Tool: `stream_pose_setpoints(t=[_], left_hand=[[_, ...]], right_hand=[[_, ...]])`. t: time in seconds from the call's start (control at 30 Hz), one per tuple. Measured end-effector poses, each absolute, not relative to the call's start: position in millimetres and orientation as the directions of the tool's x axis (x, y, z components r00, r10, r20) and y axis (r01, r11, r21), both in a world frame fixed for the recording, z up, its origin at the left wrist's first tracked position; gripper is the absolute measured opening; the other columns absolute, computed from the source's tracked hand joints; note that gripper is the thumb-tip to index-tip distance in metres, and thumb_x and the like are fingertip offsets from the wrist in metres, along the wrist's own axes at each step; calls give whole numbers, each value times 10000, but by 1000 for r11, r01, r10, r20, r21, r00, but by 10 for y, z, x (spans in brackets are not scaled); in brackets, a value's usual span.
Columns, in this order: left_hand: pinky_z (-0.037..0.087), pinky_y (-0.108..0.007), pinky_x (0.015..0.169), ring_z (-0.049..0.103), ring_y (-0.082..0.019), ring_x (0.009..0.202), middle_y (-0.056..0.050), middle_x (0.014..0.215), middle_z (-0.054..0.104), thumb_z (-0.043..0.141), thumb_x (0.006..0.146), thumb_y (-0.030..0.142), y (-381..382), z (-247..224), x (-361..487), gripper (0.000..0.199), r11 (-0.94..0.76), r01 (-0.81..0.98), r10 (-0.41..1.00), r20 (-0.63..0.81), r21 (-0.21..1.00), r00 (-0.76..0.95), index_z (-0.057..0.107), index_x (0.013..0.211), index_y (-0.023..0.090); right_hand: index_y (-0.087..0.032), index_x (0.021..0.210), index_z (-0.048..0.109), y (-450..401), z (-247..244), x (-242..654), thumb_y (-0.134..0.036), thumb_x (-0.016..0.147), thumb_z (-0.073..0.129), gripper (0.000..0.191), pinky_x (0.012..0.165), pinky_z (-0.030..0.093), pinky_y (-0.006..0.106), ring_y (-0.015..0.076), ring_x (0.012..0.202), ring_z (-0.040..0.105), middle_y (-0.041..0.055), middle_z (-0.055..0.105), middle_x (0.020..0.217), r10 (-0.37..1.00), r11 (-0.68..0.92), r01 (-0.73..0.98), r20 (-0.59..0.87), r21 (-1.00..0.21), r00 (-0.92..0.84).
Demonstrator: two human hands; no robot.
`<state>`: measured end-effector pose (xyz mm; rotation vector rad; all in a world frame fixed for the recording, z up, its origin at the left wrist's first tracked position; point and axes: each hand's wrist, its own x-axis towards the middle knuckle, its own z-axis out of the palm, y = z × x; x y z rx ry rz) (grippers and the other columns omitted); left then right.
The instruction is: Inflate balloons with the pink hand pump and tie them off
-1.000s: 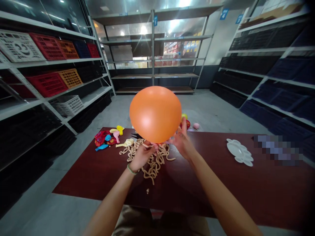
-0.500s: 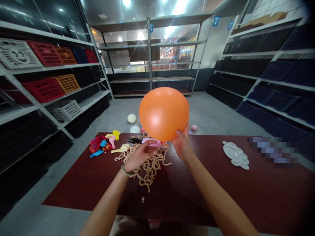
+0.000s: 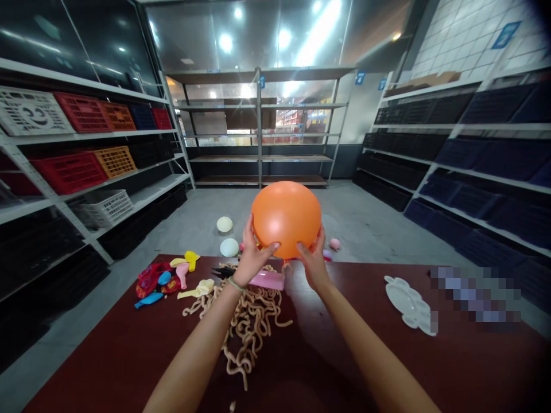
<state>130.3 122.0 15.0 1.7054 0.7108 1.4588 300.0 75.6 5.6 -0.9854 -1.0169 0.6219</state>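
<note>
A dark red counter (image 3: 107,355) is seen below a big orange balloon (image 3: 286,218), which is held up in the air over the counter's far edge. The balloon is almost round, but its long line stands about straight up and down, and its narrow end is pointed down at the counter. It is gripped at the sides by the left hand (image 3: 253,258) and the right hand (image 3: 313,265), with the fingers curved around it. A tan twisty heap (image 3: 252,324) is lying below, with flat balloons (image 3: 157,285) to its left and a white palette (image 3: 407,304) to the right.
</note>
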Motion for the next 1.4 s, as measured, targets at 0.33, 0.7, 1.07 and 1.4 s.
stream_pose_setpoints(t=[0.33,0.7,1.07,1.4], left_hand=[[577,-316,731,680,-191,841,-88,919,699,632,838,252,2197,120,1388,258,-329,-44,944,327,943,-41,672,1070,146],[574,-274,680,682,-152,735,-55,843,708,658,827,343,1512,31,380,273,-246,-97,968,249,964,16,680,1016,147],[563,-289,725,700,-181,794,-63,929,742,591,883,335,991,-676,-1317,243,-184,384,915,300,905,-268,706,1041,191],[574,-251,625,690,-153,711,-26,830,725,584,908,349,1017,-944,-1563,233,-109,385,914,245,917,-324,705,1062,223]], right_hand=[[-187,1068,665,1474,-93,3506,-507,721,667,472,727,594,420,293,960,670,115,694,1062,762,289,168,333,-942,556],[-214,937,662,1252,-125,2525,-469,804,633,290,745,597,407,224,780,688,55,709,865,888,331,189,373,-925,269],[-220,1025,654,1201,-476,994,-244,896,533,179,790,552,345,187,878,689,56,721,992,864,502,395,422,-769,-276],[-207,828,664,1303,-687,277,-158,784,704,76,933,453,441,279,1012,589,87,672,942,752,648,595,275,-476,-599]])
